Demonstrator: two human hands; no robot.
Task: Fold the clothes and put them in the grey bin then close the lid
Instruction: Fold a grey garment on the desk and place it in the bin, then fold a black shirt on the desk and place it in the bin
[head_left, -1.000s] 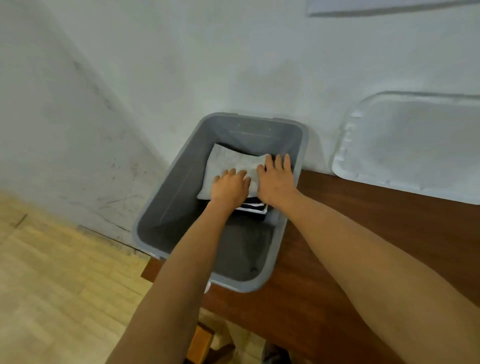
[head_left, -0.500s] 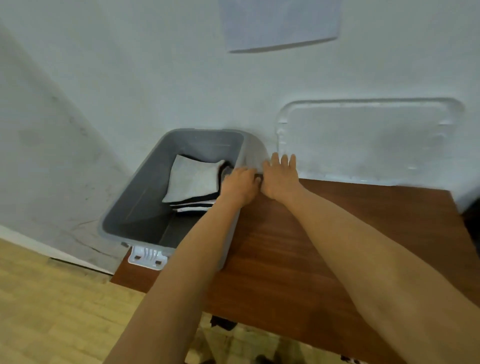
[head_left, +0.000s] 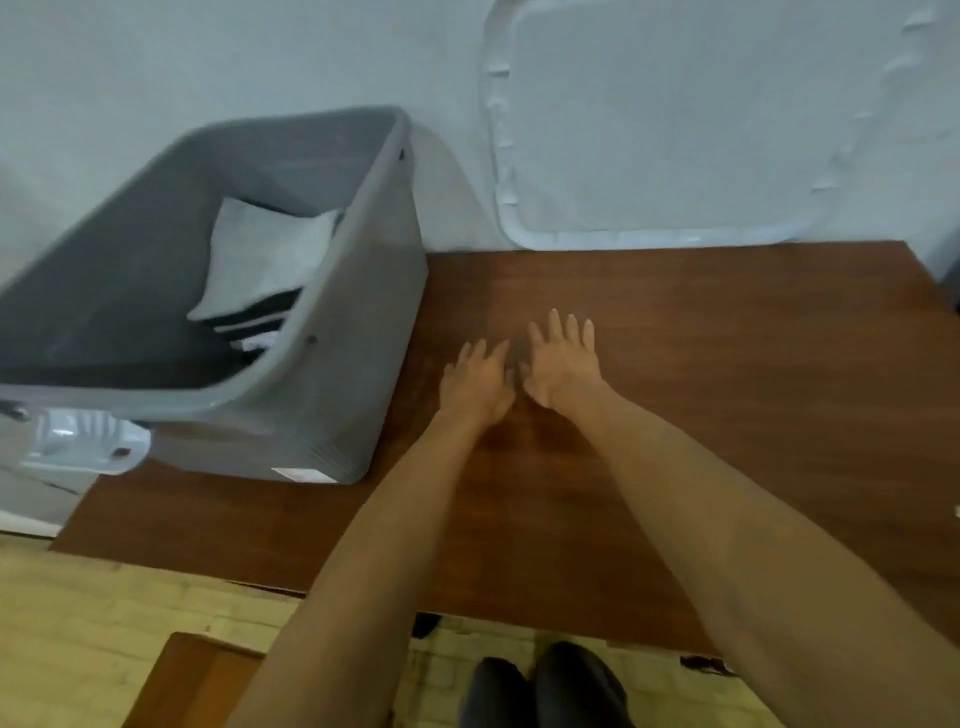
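Fingers (head_left: 555, 326) spread over table (head_left: 753, 395); bin (head_left: 358, 395) left, lid (head_left: 675, 130) behind.

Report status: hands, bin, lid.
Both empty, open: left hand, right hand, over table. Folded clothes in grey bin. Lid off, leaning on wall. Nothing between hands and lid.

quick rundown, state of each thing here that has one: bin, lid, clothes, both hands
grey bin: open, no lid on it, standing at the left end of the table
lid: off the bin, leaning upright against the wall behind the table
folded clothes: stacked inside the bin, light grey piece on top
left hand: open, empty, over the table
right hand: open, empty, fingers straight
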